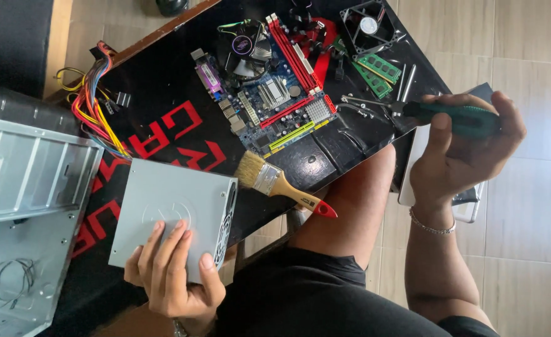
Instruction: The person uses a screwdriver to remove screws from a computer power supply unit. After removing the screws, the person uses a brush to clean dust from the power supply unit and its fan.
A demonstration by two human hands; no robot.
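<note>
Left hand [172, 271] grips grey power supply unit [172, 209] at near corner on black mat [163, 87]; right hand [459, 150] clenches green-handled screwdriver [456, 118]. Judged: disassembly step; screwdriver tip must meet casing screw.

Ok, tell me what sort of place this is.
Likely a home or small-shop computer repair spot on a tiled floor: a bare motherboard lies on a black mat, beside an open case and a power supply.

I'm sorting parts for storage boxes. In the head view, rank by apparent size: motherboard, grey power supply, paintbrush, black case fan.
1. Motherboard and power supply: look about alike; the supply sits nearer the camera, so unsure.
2. Paintbrush.
3. Black case fan, partly cut off by the frame edge.
</note>
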